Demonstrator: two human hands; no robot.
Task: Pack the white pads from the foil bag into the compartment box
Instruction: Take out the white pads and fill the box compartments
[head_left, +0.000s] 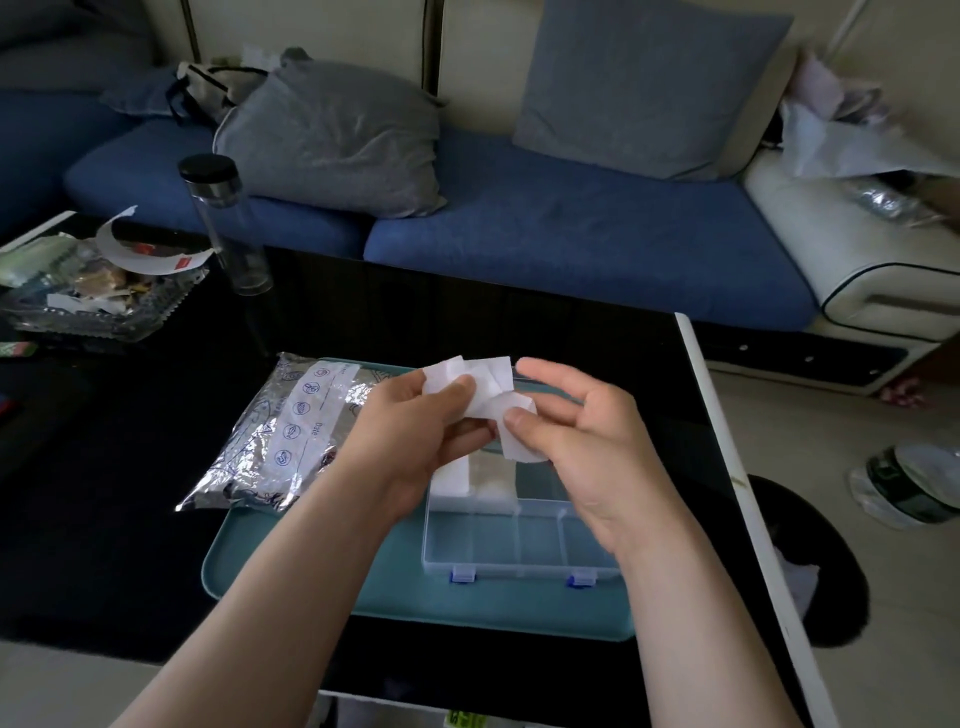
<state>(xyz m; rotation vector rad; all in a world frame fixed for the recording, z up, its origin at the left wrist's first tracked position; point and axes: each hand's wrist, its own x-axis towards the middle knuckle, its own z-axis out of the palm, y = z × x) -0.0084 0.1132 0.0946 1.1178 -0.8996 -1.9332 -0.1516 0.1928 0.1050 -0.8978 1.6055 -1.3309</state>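
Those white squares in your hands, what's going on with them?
A person holds a small bunch of white pads in both hands, left hand and right hand, above a clear compartment box on a teal tray. A few pads already lie in the box's far compartments. The foil bag rests beside it.

My black glossy table (363, 332) carries a teal tray (291, 577) in front of me, a clear bottle (228, 228) with a black cap standing at the far left, and just beside it a glass dish (88, 312) heaped with wrappers.
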